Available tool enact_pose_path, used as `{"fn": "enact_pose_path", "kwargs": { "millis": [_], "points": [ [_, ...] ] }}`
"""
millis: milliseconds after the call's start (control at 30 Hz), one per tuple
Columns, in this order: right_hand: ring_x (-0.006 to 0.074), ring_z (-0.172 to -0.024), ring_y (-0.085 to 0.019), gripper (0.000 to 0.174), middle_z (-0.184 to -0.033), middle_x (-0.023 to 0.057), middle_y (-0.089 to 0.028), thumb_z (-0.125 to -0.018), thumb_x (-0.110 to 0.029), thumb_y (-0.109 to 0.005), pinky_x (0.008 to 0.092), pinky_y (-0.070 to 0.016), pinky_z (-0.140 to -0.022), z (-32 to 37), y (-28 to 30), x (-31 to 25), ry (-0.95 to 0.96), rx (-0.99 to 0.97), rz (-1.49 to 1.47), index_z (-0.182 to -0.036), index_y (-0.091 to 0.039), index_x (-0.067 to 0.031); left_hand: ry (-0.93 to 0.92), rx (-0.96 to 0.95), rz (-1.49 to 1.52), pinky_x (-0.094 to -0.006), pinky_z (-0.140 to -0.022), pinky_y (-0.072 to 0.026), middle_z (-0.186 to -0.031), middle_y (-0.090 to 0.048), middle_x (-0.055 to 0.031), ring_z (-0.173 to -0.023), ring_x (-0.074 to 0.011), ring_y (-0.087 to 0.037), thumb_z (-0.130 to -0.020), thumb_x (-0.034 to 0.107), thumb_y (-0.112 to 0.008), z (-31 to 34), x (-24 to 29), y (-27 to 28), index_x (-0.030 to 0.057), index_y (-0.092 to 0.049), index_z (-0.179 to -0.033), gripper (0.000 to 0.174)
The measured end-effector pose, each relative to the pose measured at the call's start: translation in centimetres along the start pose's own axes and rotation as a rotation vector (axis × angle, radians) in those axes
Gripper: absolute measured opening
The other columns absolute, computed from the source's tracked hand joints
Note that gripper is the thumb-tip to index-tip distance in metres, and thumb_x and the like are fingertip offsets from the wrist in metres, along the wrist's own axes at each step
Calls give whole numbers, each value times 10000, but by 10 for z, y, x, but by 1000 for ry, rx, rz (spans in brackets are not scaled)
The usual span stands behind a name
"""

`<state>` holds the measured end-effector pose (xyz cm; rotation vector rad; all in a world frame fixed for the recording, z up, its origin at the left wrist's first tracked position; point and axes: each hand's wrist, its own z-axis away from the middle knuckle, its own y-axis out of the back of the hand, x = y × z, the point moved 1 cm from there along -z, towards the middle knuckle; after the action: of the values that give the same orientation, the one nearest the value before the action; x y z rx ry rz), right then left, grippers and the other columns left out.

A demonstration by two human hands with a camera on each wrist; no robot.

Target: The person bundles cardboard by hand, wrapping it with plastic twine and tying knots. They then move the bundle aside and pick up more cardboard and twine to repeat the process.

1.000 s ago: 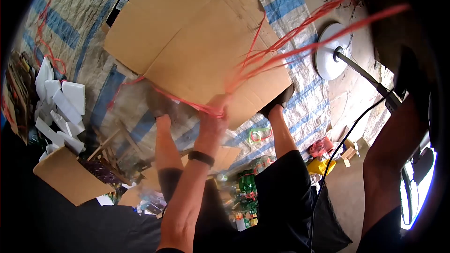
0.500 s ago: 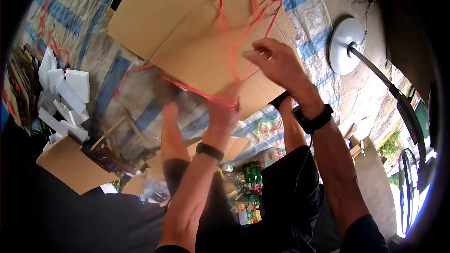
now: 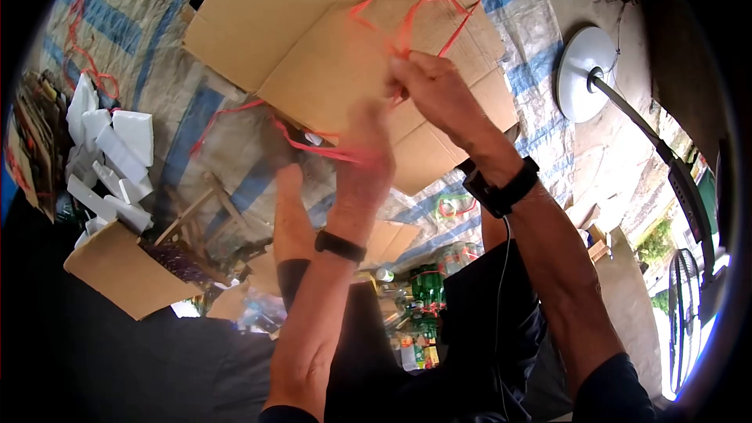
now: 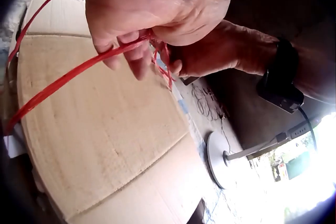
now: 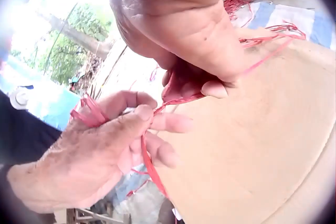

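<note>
A big flat piece of brown cardboard [image 3: 313, 55] lies on the ground sheet, with red plastic twine [image 3: 427, 0] looped over it. My left hand [image 3: 366, 149], blurred in the head view, is above its near edge. In the right wrist view that left hand [image 5: 89, 155] pinches the twine between thumb and forefinger, with a strand across its back. Close beside it, my right hand [image 3: 446, 98] grips the twine with curled fingers. One taut strand [image 4: 58, 85] runs from the left hand to the cardboard's edge in the left wrist view.
A striped tarp [image 3: 540, 94] covers the ground. White foam pieces [image 3: 117, 141] and stacked cardboard [image 3: 35, 141] are at the left. Green bottles [image 3: 427, 294] lie between the person's legs. A round white stand base [image 3: 583, 70] stands at the right, and a fan [image 3: 683, 305] is at the far right.
My right hand has come from the far right to the left hand and taken hold of the twine. The long strands stretched to the right now lie slack over the cardboard.
</note>
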<state>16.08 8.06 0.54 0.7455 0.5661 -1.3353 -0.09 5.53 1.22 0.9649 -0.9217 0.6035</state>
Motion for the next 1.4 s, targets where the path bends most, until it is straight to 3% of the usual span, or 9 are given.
{"fn": "enact_pose_path", "kwargs": {
  "millis": [100,200,433,633,700,933,1133,1200,1400],
  "points": [
    [191,-797,-674,371,-818,114,-695,-989,-288,-522,325,-518,-774,0,11,-26,-47,52,-171,-859,-675,24,-53,-11,-234,-431,-713,-505,-934,-637,-196,-818,-377,-637,-1072,287,-447,-16,-8,16,3,-527,-1135,301],
    [173,-834,-678,464,-820,85,-706,-1036,-353,-473,324,-518,-816,0,13,-43,30,50,-137,-868,-679,28,-198,68,-391,-428,-722,-493,-942,-617,-184,-851,-368,-611,-1069,291,-457,-34,-1,35,21,-559,-1074,289],
    [150,-804,-671,426,-813,77,-713,-1020,-336,-516,318,-525,-810,-18,13,-43,64,78,-145,-873,-685,25,-145,-30,-481,-426,-698,-482,-872,-578,-136,-808,-339,-581,-1056,321,-484,-51,8,55,71,-590,-957,289],
    [131,-768,-644,411,-803,61,-709,-1001,-349,-551,285,-492,-713,-49,18,6,-16,189,-191,-843,-702,-1,59,-55,-495,-438,-674,-499,-856,-638,-165,-803,-373,-629,-1059,356,-451,-58,-38,48,107,-597,-978,300],
    [129,-757,-627,408,-802,46,-702,-989,-352,-556,277,-480,-689,-57,23,20,-23,248,-229,-824,-710,-13,274,-176,-579,-464,-681,-510,-826,-661,-202,-805,-416,-651,-1051,390,-448,-58,-50,51,104,-599,-989,329],
    [141,-759,-637,379,-836,80,-709,-999,-315,-509,285,-504,-668,-88,39,56,-168,329,-225,-835,-672,-15,314,-180,-611,-508,-707,-513,-802,-666,-214,-842,-453,-651,-1037,408,-459,-41,-108,39,88,-612,-942,368],
    [170,-765,-650,374,-840,97,-707,-1036,-285,-469,298,-521,-709,-76,32,47,-96,419,-266,-904,-660,8,543,-91,-229,-411,-701,-517,-840,-707,-183,-755,-346,-667,-1013,307,-529,-28,-123,30,47,-679,-937,310],
    [182,-765,-654,360,-797,84,-682,-1039,-291,-478,322,-525,-733,-73,28,46,-54,361,-480,-897,-643,-4,446,23,269,-304,-717,-526,-753,-661,-86,-717,-170,-622,-1003,249,-581,-24,-129,31,3,-635,-797,326],
    [162,-614,-514,355,-620,-11,-446,-1039,-350,-525,383,-501,-719,-74,17,42,-80,68,-1152,-831,-529,-62,457,281,736,-327,-779,-532,-844,-667,-75,-809,-179,-636,-1035,269,-556,-51,-67,30,30,-625,-812,334]
  ]
}}
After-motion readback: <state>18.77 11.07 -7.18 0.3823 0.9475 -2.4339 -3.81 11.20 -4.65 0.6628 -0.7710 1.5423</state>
